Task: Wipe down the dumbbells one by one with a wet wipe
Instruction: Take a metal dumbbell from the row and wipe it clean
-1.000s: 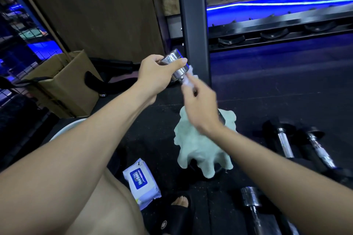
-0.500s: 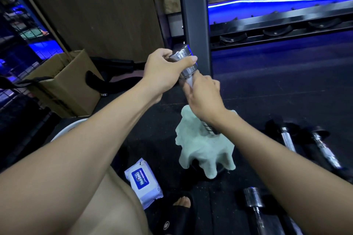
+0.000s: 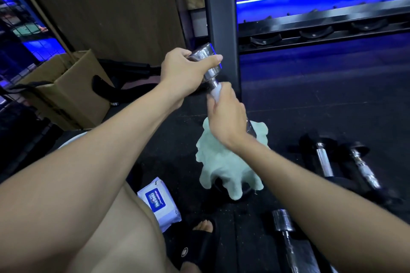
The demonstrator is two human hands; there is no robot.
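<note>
A chrome dumbbell (image 3: pixel 208 64) stands tilted in the middle of the view, its lower end hidden under a pale green cloth (image 3: pixel 226 166). My left hand (image 3: pixel 186 71) grips the upper chrome head. My right hand (image 3: pixel 226 117) is wrapped around the handle just below that head, with a white wet wipe (image 3: pixel 216 92) between the fingers and the bar. A white and blue wet wipe pack (image 3: pixel 158 203) lies on the black floor near my knee.
Three more dumbbells (image 3: pixel 324 162) (image 3: pixel 363 170) (image 3: pixel 286 230) lie on the floor to the right. A dark steel rack post (image 3: pixel 218 17) rises right behind the held dumbbell. A cardboard box (image 3: pixel 66 91) sits at the left, beside a wooden wall.
My right hand has slid up the handle with the wipe, from mid-bar to just under the upper head. The left hand keeps its hold on the head.
</note>
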